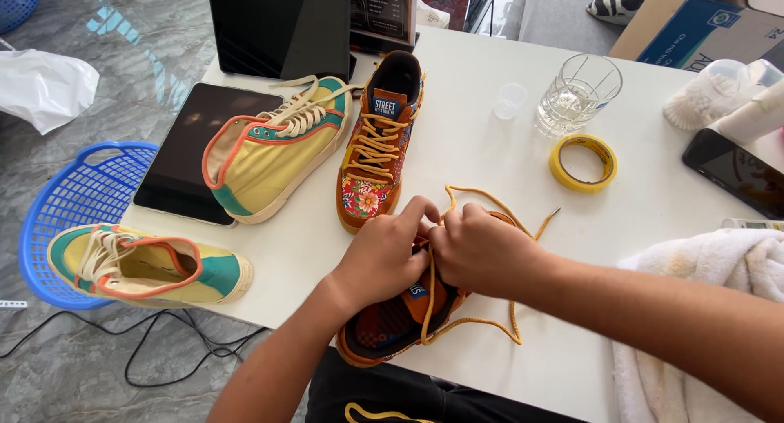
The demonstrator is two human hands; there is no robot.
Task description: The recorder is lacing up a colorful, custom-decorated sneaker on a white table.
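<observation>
Orange lace (pixel 478 321), thin and limp, runs through the patterned orange high-top shoe (pixel 384 329) that lies at the near edge of the white table (pixel 653 202), its opening toward us and its front half hidden under our hands. We judge the lace soft and a little slick, best pinched close to the eyelets rather than at its loose end, which trails off to the right with a stiff tip (pixel 555 212). The shoe itself looks light, with a soft fabric upper and a firmer sole, so pressing down on it or gripping the sole edge should keep it from sliding. Our left hand (pixel 384 256) is curled with its fingertips pinched on the lace near the tongue; our right hand (pixel 482 251) is closed beside it, touching it, also gripping the lace. Just beyond stands the matching orange shoe (pixel 377 145), fully laced, and beside that a yellow and teal high-top (pixel 269 158) leaning on a dark tablet (pixel 184 158). Its partner (pixel 147 264) rests on a blue plastic basket (pixel 73 194). To the right are a roll of yellow tape (pixel 583 163), a drinking glass (pixel 576 92) and a white towel (pixel 719 268).
</observation>
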